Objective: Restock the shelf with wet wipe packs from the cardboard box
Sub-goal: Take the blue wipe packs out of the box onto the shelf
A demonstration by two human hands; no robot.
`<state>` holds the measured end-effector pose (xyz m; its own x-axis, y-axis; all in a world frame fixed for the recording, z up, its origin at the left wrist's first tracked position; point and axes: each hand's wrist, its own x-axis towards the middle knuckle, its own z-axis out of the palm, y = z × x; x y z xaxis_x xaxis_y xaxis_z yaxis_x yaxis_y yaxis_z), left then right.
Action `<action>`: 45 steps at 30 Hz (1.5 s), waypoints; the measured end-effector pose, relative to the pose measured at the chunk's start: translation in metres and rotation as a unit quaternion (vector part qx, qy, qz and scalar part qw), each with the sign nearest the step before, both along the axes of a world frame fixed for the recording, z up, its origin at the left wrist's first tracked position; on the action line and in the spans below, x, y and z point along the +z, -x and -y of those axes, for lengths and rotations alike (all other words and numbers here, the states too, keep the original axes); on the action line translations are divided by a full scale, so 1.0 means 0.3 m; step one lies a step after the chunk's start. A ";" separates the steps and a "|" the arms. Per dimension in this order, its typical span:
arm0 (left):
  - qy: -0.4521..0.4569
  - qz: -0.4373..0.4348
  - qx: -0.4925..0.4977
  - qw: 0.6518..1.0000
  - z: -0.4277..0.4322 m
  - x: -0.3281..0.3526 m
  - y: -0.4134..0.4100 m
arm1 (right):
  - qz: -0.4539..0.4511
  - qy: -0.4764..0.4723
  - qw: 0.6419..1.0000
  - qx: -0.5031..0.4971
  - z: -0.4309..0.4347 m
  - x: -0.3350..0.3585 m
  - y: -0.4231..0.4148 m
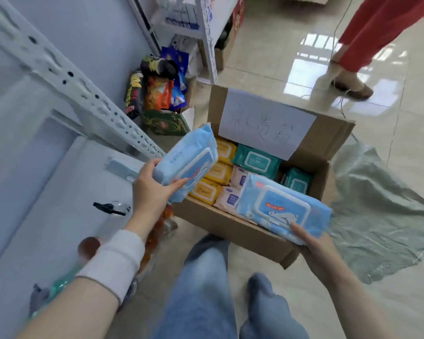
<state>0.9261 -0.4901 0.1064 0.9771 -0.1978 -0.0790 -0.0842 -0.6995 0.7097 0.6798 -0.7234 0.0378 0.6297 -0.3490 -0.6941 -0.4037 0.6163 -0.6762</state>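
An open cardboard box (230, 223) stands on the floor ahead of me, with a white handwritten paper on its far flap. Inside lie yellow packs (216, 172), green packs (256, 161) and pale pink packs (228, 198) of wet wipes. My left hand (152, 189) grips a blue wet wipe pack (189, 160), tilted, above the box's left edge and close to the white shelf (59, 192). My right hand (316, 248) holds a second blue pack (284, 209) from below, over the box's near right corner.
The shelf board holds a clear bottle with a black cap (110, 208). Snack bags (154, 91) are piled on the floor beyond the shelf post (83, 91). A grey-green sack (382, 216) lies right of the box. A person in red (367, 33) stands at back right.
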 end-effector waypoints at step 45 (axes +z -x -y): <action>0.053 0.174 0.241 0.953 -1.385 0.711 -0.822 | 0.336 0.183 0.787 0.484 -1.078 0.839 -1.616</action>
